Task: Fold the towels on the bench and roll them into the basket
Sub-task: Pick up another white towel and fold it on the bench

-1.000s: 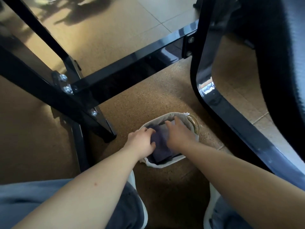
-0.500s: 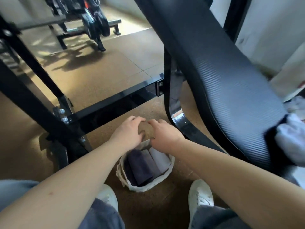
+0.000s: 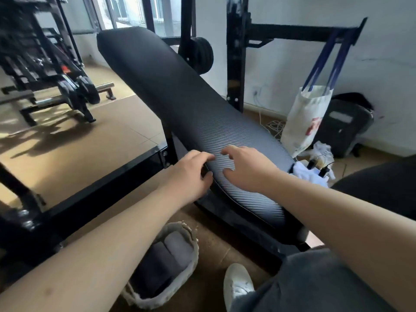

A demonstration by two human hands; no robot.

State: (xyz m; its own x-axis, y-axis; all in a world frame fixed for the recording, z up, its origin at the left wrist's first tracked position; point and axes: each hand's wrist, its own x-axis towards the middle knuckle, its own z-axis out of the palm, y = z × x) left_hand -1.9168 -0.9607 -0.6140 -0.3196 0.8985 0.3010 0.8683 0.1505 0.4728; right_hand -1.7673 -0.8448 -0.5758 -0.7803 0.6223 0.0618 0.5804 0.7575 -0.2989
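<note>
The basket (image 3: 188, 230), a soft pale thing with a rumpled rim, sits on the floor (image 3: 90, 140) just below the near edge of the tabletop, partly hidden behind the person's left forearm. Inside it, rolled towels lie side by side: a dark roll (image 3: 157, 266) and a lighter grey roll (image 3: 177, 245) touching it. Above, the long black padded tabletop (image 3: 180, 97) slopes away towards the window, its ribbed surface bare where the hands are. The left hand (image 3: 191, 174) is at the near edge of the padding, fingers loosely curled and holding nothing; I cannot tell whether the fingertips actually touch the edge. The right hand (image 3: 245, 167) is over the padding just beside it, fingers spread and bent like a claw, also holding nothing. Past the right-hand end of the padding there is a crumpled white cloth (image 3: 308, 174), and behind that a cream tote bag (image 3: 304, 120) hangs by blue straps, next to a black bag (image 3: 346, 127) against the wall. A white shoe (image 3: 238, 284) is planted on the floor near the basket. A black steel frame bar (image 3: 101, 176) runs low across the left, and weight gear (image 3: 74, 86) stands further back.
</note>
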